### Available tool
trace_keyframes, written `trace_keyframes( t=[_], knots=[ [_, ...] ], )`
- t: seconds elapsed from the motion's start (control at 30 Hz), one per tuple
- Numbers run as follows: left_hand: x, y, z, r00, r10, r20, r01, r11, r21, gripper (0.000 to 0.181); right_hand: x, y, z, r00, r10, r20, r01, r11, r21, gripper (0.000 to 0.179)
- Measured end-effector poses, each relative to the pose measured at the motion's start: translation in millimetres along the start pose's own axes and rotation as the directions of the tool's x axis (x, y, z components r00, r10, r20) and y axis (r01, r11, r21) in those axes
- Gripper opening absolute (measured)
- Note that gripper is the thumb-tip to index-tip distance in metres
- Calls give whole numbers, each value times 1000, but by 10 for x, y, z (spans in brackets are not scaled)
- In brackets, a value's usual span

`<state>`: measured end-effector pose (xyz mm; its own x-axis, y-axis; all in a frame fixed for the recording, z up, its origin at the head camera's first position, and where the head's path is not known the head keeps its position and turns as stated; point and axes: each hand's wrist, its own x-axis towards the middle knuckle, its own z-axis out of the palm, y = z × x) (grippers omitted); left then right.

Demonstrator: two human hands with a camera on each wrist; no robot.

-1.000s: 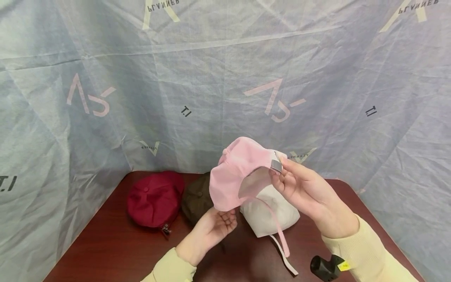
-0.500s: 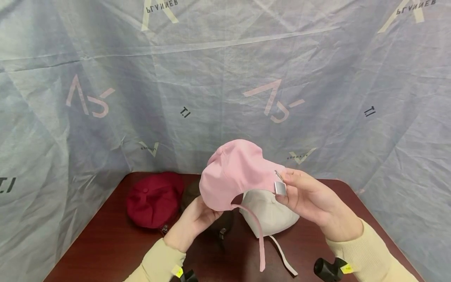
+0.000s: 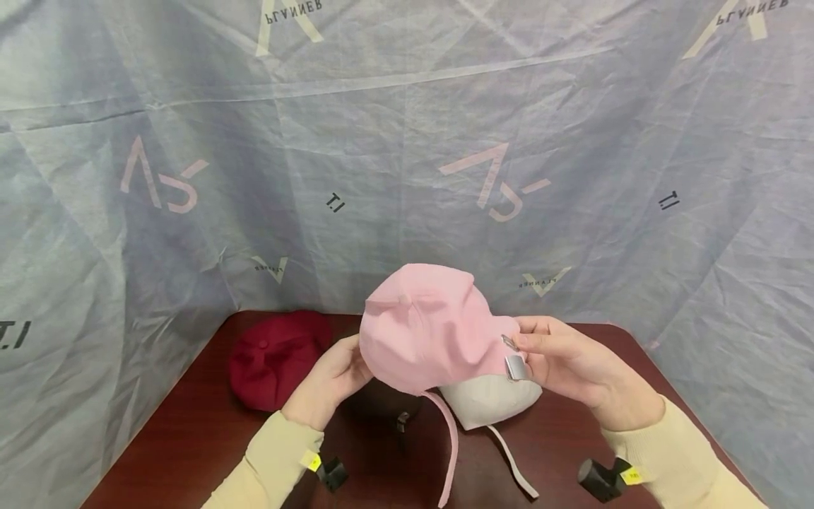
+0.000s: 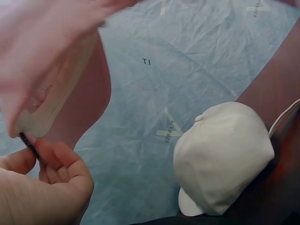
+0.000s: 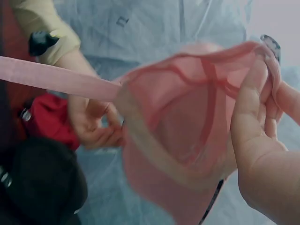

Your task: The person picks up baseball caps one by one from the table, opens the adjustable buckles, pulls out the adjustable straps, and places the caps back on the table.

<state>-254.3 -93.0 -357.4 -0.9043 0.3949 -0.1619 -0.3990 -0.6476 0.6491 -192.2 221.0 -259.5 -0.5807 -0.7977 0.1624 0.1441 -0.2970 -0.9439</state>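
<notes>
A pink cap (image 3: pixel 422 329) is held up over the table between both hands, crown toward me in the head view. My left hand (image 3: pixel 331 382) pinches its left edge; in the left wrist view that thumb and fingers (image 4: pixel 61 164) meet at a dark strip on the cap. My right hand (image 3: pixel 572 364) pinches the fabric at the right, beside a silver buckle (image 3: pixel 516 367). A loose pink strap (image 3: pixel 450 438) hangs from the cap. The right wrist view shows the cap's open underside and pale inner band (image 5: pixel 145 140).
A red cap (image 3: pixel 273 360) lies on the dark red table (image 3: pixel 184 445) at left. A dark cap (image 3: pixel 381 404) lies partly hidden behind the pink one. A white cap (image 3: pixel 492 403) with a trailing strap sits to the right. A grey printed cloth (image 3: pixel 394 141) hangs behind.
The pink cap has turned so its crown faces me and its rear opening is hidden. My left hand has moved left and up from beneath the cap to its edge; my right hand has lowered.
</notes>
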Motion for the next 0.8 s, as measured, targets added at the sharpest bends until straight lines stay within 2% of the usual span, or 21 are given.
trace_keyframes(
  t=[0.13,0.2,0.4,0.5,0.8],
  knots=[
    [-15,78,5,997,-28,67,28,1000,-3,34,-45,81,-124,999,32,32,-31,999,-41,35],
    [-30,110,18,996,-31,81,32,999,-18,31,-63,118,-167,998,48,37,-46,997,-56,34],
    [-53,191,103,998,-3,60,7,998,-56,30,-117,244,-268,995,83,49,-78,993,-85,33],
    [-55,222,161,999,10,47,-8,1000,-28,32,-139,325,-313,994,99,44,-96,992,-83,33],
    [-64,302,330,993,69,93,-70,998,6,30,-178,524,-445,993,117,19,-116,992,-54,32]
  ],
)
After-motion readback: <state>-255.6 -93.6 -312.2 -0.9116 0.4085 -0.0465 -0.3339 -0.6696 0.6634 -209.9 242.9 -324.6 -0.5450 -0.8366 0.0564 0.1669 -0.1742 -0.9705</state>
